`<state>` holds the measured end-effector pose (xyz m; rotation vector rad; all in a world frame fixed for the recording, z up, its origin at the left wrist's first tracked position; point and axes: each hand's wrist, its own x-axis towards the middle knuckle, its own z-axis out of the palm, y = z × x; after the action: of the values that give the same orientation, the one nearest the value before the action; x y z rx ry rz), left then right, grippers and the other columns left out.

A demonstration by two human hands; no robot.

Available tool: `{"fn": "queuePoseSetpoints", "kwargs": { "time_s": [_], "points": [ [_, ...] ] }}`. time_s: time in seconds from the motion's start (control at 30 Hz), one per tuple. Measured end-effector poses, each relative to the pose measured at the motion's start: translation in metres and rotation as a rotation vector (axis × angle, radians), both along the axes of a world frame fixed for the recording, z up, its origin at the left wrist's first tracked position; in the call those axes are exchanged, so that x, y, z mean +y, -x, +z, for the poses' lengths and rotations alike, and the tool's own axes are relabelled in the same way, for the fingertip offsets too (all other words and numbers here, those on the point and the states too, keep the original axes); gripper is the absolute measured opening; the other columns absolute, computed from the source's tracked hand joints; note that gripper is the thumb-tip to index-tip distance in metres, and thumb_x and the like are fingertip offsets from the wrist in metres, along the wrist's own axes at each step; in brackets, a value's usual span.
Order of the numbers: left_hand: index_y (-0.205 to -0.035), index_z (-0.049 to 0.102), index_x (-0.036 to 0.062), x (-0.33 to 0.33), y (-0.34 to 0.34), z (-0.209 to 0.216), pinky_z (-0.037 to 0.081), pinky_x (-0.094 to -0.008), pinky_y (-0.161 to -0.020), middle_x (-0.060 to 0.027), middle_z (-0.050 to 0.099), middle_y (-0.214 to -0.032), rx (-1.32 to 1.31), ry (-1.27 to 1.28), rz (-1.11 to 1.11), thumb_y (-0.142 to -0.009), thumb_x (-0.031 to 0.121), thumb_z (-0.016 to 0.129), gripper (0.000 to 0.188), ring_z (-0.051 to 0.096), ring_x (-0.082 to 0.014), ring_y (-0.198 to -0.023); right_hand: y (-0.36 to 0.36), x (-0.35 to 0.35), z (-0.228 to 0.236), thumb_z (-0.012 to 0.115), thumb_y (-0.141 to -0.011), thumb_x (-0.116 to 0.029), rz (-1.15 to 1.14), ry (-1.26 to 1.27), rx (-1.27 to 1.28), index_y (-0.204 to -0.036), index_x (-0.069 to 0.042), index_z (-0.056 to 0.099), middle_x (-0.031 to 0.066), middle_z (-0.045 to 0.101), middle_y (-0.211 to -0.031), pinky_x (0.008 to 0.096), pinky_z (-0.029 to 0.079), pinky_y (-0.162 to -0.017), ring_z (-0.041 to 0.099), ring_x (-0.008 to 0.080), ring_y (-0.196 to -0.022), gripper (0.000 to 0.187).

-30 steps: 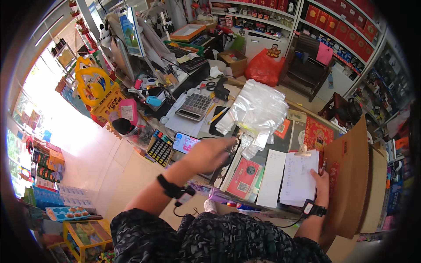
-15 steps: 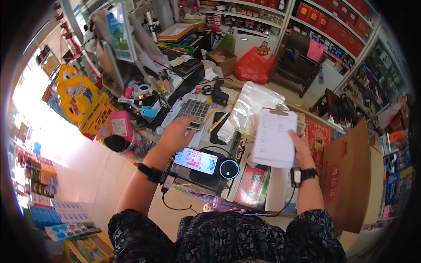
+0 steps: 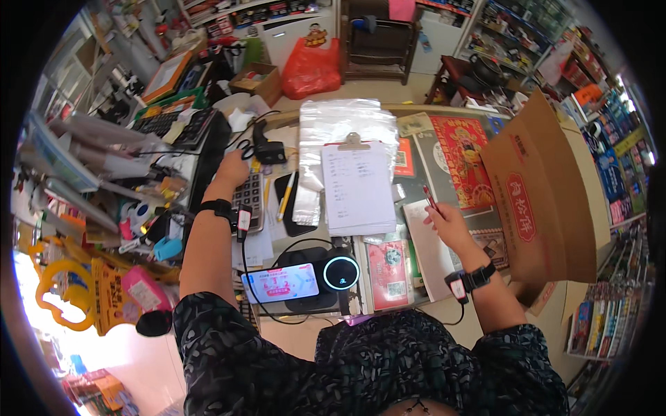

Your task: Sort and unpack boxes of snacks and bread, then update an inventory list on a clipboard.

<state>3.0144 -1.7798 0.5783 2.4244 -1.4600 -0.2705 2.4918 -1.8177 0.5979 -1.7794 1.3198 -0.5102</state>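
My right hand (image 3: 449, 226) is closed around a slim red pen (image 3: 431, 199), which points up and away from me over the right of the counter. Left of it, a clipboard (image 3: 359, 191) with handwritten white sheets lies on a stack of clear plastic bags (image 3: 312, 149), untouched by either hand. My left hand (image 3: 233, 169) is at the far end of a grey calculator (image 3: 253, 204), close to black scissors (image 3: 245, 148). Its fingers are mostly hidden, so any grip is unclear. A black handheld scanner (image 3: 268, 145) lies just to its right.
A lit payment screen (image 3: 279, 281) and a round black speaker (image 3: 341, 273) stand near me. A black phone (image 3: 295, 201) with a yellow pen (image 3: 286, 197) lies beside the bags. An open cardboard box (image 3: 538, 201) is at right. Clutter and a keyboard (image 3: 163, 128) fill the left.
The clipboard, held up in my right hand before, now lies on the bags. That hand now holds the red pen. My left hand has shifted toward the calculator's far end. The view has turned.
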Motion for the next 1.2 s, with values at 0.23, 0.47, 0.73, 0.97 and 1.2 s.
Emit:
{"fn": "queuePoseSetpoints", "kwargs": {
  "time_s": [0.23,0.47,0.73,0.97,1.2],
  "points": [
    [-0.113,0.054,0.0021,-0.006,0.011,-0.008,0.045,-0.0440,-0.091,-0.0173,0.051,-0.117,-0.233,-0.199,0.100,-0.082,0.010,0.056,0.032,0.050,-0.0351,-0.112,0.041,0.048,0.006,0.052,-0.092,-0.023,-0.131,-0.221,-0.006,-0.091,0.000,0.059,0.0047,0.061,-0.069,0.0245,0.043,-0.052,0.053,0.0099,-0.056,0.023],
    [-0.114,0.057,0.0051,-0.006,-0.006,-0.007,0.043,-0.0438,-0.093,-0.0172,0.052,-0.120,-0.139,-0.279,0.239,-0.085,0.014,0.054,0.031,0.050,-0.0353,-0.113,0.036,0.054,0.006,0.051,-0.093,-0.021,-0.042,-0.191,0.014,-0.093,0.001,0.058,0.0057,0.061,-0.070,0.0258,0.044,-0.053,0.054,0.0111,-0.057,0.023],
    [-0.108,0.043,0.0032,0.010,-0.010,0.003,0.046,-0.0463,-0.077,-0.0173,0.064,-0.094,-0.245,0.086,0.139,-0.087,0.018,0.055,0.028,0.062,-0.0360,-0.088,-0.001,0.050,0.017,0.048,-0.094,-0.021,0.011,-0.312,0.044,-0.088,0.001,0.055,0.0091,0.062,-0.069,0.0256,0.046,-0.050,0.057,0.0129,-0.052,0.024],
    [-0.106,0.047,0.0042,0.056,0.080,0.089,0.047,-0.0492,-0.067,-0.0220,0.063,-0.082,0.066,0.415,-0.152,-0.088,0.020,0.053,0.025,0.061,-0.0409,-0.077,-0.016,0.039,0.005,0.052,-0.092,-0.027,0.135,-0.123,0.186,-0.109,0.000,0.052,0.0116,0.063,-0.085,0.0284,0.049,-0.059,0.060,0.0157,-0.067,0.032],
    [-0.095,0.056,0.0100,0.203,0.220,0.136,0.047,-0.0432,-0.056,-0.0130,0.059,-0.067,-0.086,0.326,-0.654,-0.077,0.014,0.059,0.018,0.061,-0.0325,-0.063,-0.051,0.094,0.119,0.068,-0.079,-0.018,0.600,0.286,-0.130,-0.121,-0.002,0.050,0.0129,0.059,-0.106,0.0331,0.048,-0.076,0.058,0.0223,-0.090,0.049]
  ]
}}
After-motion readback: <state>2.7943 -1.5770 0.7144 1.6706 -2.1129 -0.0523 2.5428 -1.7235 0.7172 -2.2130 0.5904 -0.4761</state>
